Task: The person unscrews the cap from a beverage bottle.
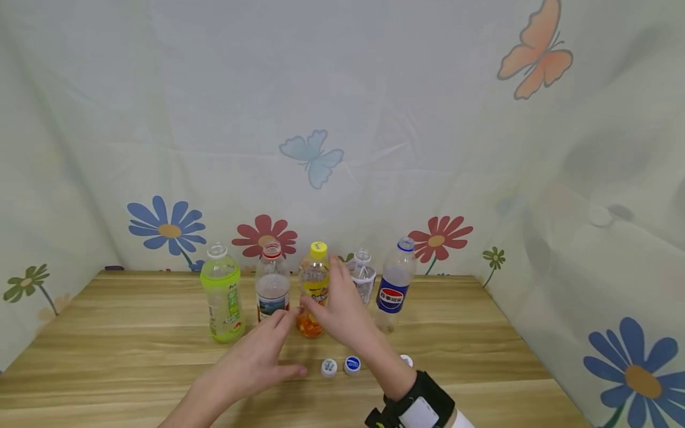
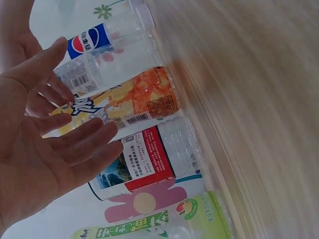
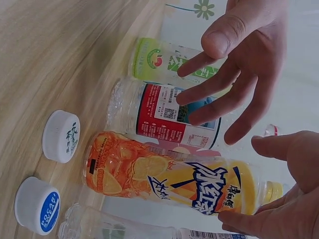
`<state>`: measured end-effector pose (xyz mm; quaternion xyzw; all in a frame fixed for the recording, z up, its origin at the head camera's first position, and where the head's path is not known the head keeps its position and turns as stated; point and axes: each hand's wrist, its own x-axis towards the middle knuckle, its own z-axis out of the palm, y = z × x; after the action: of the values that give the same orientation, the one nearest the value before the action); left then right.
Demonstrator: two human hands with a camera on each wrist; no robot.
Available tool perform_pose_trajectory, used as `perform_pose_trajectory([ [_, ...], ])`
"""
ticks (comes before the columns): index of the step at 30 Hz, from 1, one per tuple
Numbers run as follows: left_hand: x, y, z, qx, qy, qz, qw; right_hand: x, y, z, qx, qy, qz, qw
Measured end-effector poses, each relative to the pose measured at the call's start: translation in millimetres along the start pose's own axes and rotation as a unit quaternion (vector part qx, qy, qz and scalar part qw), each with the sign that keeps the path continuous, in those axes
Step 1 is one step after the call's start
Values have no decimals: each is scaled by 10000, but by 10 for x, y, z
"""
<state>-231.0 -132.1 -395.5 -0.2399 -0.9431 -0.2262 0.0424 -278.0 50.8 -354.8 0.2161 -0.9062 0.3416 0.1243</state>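
An iced tea bottle (image 1: 314, 292) with a yellow cap (image 1: 319, 249) stands upright in the middle of a row. My right hand (image 1: 348, 309) is beside its right side, fingers extended; in the right wrist view the fingertips (image 3: 234, 219) overlap the bottle's upper label, and contact is unclear. My left hand (image 1: 262, 359) is spread low in front of the red-labelled water bottle (image 1: 272, 291), holding nothing. The left wrist view shows this left hand (image 2: 55, 154) with fingers apart before the bottles. White caps, one with green print (image 3: 62, 136) and one blue-topped (image 3: 37, 205), lie on the table.
At the row's left end is a green-labelled bottle (image 1: 222, 297). To the right are a clear bottle (image 1: 364, 279), partly hidden by my right hand, and an uncapped Pepsi bottle (image 1: 395, 282). Another white cap (image 1: 407, 360) lies beside my right forearm. A flowered curtain (image 1: 342, 89) hangs behind the table.
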Motion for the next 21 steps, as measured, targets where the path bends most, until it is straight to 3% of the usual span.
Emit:
perform_pose_trajectory([
  [11, 1, -6, -22, -98, -144, -85, 9998, 53, 13, 76, -338, 364, -284, 9984],
  [21, 3, -6, -35, -146, -203, -144, 9996, 90, -21, 125, -286, 394, 105, 9988],
])
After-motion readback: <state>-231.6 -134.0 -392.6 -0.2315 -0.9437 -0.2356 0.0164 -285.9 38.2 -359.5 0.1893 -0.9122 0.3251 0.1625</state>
